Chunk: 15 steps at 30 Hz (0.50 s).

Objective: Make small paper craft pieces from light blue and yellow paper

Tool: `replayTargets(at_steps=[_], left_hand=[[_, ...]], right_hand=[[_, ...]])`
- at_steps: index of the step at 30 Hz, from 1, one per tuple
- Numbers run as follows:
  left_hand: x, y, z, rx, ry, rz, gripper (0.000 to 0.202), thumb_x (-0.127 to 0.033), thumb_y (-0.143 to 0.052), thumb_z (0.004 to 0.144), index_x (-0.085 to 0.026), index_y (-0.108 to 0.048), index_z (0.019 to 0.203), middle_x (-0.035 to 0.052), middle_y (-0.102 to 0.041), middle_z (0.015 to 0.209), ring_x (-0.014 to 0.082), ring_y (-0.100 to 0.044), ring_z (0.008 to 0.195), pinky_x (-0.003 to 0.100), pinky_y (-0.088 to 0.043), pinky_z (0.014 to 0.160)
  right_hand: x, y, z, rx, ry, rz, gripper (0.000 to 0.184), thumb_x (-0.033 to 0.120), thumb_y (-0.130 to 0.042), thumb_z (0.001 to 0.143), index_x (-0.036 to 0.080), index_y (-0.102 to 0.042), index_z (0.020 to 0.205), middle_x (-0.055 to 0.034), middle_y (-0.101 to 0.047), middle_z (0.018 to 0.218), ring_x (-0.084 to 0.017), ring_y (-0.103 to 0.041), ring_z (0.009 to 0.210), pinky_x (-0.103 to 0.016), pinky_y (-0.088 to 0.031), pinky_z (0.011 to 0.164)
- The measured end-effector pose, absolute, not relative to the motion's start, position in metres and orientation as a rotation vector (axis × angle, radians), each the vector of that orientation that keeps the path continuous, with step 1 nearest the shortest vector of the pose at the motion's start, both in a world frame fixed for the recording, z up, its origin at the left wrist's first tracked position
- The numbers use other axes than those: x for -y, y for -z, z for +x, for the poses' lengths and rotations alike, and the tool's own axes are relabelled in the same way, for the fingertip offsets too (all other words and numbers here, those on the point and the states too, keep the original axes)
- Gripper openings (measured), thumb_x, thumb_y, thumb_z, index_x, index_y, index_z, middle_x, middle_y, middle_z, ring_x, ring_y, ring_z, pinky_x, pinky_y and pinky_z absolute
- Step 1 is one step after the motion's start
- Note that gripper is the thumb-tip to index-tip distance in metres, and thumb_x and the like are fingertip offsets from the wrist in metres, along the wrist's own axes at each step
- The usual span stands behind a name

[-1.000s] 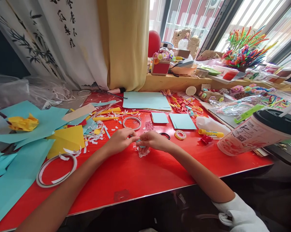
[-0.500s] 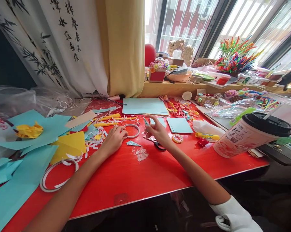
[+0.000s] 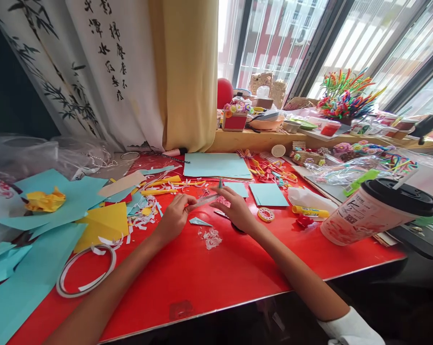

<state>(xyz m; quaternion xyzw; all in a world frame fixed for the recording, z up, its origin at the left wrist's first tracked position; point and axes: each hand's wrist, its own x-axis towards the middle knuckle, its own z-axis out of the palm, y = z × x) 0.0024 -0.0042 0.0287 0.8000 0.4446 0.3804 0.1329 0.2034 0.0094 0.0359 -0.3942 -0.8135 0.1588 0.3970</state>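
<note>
Between my two hands, a narrow roll of tape [image 3: 204, 201] is tilted nearly edge-on above the table. My left hand [image 3: 176, 216] is closed, pinching the roll's left side. My right hand [image 3: 236, 209] is closed on a small folded blue paper piece [image 3: 220, 184], whose tip stands up above the fingers. The right fingertips are by the roll's right end; whether they touch it I cannot tell. Below lies another folded blue paper piece [image 3: 200, 222], beside crumpled clear scraps [image 3: 212, 238]. Scissors [image 3: 237, 229] lie partly hidden under my right hand.
Blue paper squares [image 3: 269, 194] and larger blue sheets [image 3: 217, 165] lie behind my hands. At right are a yellow glue stick [image 3: 310, 211] and a tilted drink cup [image 3: 367, 213]. A bigger tape roll [image 3: 63, 279], yellow paper [image 3: 106, 224] and cuttings [image 3: 144, 215] lie at left.
My left hand has lifted the tape roll from lying flat and tipped it towards my right hand. The right hand's pointing finger has come down while the folded paper stays in it.
</note>
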Motion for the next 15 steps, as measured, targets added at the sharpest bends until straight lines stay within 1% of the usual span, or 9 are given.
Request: replayTargets(at_steps=[1,2,4,7,10,12,14,15], left_hand=[[0.006,-0.031,0.003,-1.273,-1.093,2.308,0.011,-0.023,-0.039,0.088,-0.019,-0.049,0.085,0.0026,-0.055,0.086,0.0155,-0.05,0.084,0.028,-0.041,0.076],[0.007,-0.033,0.003,-1.249,-1.085,2.303,0.012,-0.025,-0.039,0.088,-0.019,-0.05,0.087,0.0023,-0.055,0.086,0.0153,-0.051,0.085,0.028,-0.041,0.076],[0.011,-0.038,0.004,-1.177,-1.096,2.302,0.014,-0.026,-0.04,0.089,-0.02,-0.051,0.094,0.0025,-0.056,0.092,0.0152,-0.051,0.088,0.028,-0.042,0.079],[0.017,-0.046,0.007,-1.055,-1.126,2.32,0.021,-0.026,-0.04,0.089,-0.023,-0.051,0.107,0.0035,-0.056,0.102,0.0149,-0.052,0.093,0.028,-0.042,0.082],[0.022,-0.05,0.01,-1.058,-1.167,2.356,0.019,-0.025,-0.041,0.089,-0.023,-0.054,0.103,0.0033,-0.057,0.097,0.0146,-0.054,0.09,0.027,-0.043,0.079],[0.023,-0.05,0.011,-1.1,-1.24,2.405,0.017,-0.024,-0.043,0.088,-0.022,-0.054,0.102,0.0036,-0.057,0.096,0.0152,-0.053,0.092,0.029,-0.043,0.082],[0.022,-0.05,0.01,-1.113,-1.307,2.464,0.017,-0.021,-0.045,0.087,-0.021,-0.055,0.101,0.0039,-0.057,0.097,0.016,-0.051,0.095,0.031,-0.042,0.085],[0.021,-0.049,0.01,-1.106,-1.334,2.487,0.017,-0.02,-0.046,0.087,-0.021,-0.055,0.101,0.004,-0.057,0.097,0.0161,-0.051,0.095,0.031,-0.042,0.084]], right_hand=[[-0.009,-0.037,0.204,2.085,-0.371,-0.96,0.023,0.032,-0.05,0.085,0.023,-0.06,0.103,-0.0061,-0.058,0.096,-0.017,-0.053,0.089,-0.029,-0.041,0.08],[-0.008,-0.037,0.204,2.094,-0.349,-0.93,0.019,0.031,-0.048,0.086,0.021,-0.061,0.096,-0.0055,-0.059,0.088,-0.016,-0.054,0.083,-0.028,-0.041,0.076],[-0.007,-0.038,0.203,2.079,-0.315,-0.899,0.02,0.03,-0.046,0.087,0.018,-0.061,0.087,-0.0047,-0.057,0.078,-0.015,-0.052,0.073,-0.026,-0.041,0.069],[-0.006,-0.037,0.202,2.086,-0.306,-0.85,0.018,0.031,-0.048,0.086,0.017,-0.06,0.083,-0.004,-0.056,0.076,-0.014,-0.05,0.069,-0.025,-0.04,0.065],[-0.004,-0.037,0.199,2.112,-0.262,-0.812,0.018,0.032,-0.049,0.085,0.017,-0.059,0.081,-0.0033,-0.055,0.072,-0.013,-0.049,0.067,-0.025,-0.039,0.064],[-0.001,-0.038,0.197,2.096,-0.237,-0.819,0.02,0.034,-0.053,0.083,0.016,-0.059,0.08,-0.0031,-0.055,0.07,-0.014,-0.047,0.065,-0.025,-0.038,0.062],[0.004,-0.042,0.195,2.066,-0.325,-0.812,0.022,0.037,-0.057,0.079,0.016,-0.06,0.08,-0.003,-0.055,0.07,-0.013,-0.048,0.064,-0.025,-0.038,0.06],[0.006,-0.044,0.195,2.054,-0.424,-0.795,0.023,0.038,-0.058,0.078,0.016,-0.06,0.082,-0.0032,-0.057,0.072,-0.013,-0.049,0.065,-0.025,-0.038,0.061]])
